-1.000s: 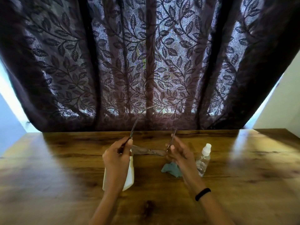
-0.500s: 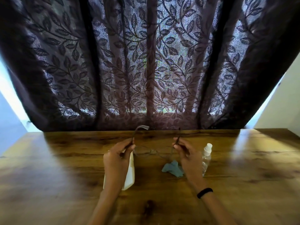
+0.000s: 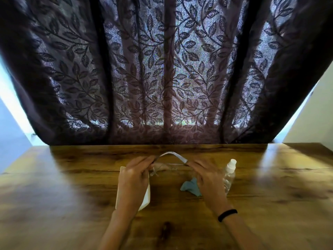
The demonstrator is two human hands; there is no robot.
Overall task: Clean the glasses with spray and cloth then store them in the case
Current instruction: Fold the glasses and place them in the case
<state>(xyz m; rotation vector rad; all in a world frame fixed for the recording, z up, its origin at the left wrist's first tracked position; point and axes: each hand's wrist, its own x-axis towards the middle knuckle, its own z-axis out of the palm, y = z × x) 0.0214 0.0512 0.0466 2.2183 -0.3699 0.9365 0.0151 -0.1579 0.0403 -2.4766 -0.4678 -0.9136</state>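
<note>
Curtain [image 3: 165, 78]: dark purple-brown, leaf-and-vine pattern.
Desk [image 3: 72, 204]: brown wood grain, darker knots.
Case [image 3: 146, 199]: white.
Cloth [image 3: 191, 186]: pale blue-green.
Spray bottle [image 3: 228, 177]: clear, white cap.
Wristband [image 3: 227, 215]: black.
Glasses [image 3: 170, 152]: clear lenses, pale arm.

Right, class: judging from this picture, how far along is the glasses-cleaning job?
Done: unclear; the spray bottle and cloth sit unheld on the table. In hand: left hand and right hand hold the glasses, one temple folded across. Left: putting them into the white case beneath the left hand.
</note>
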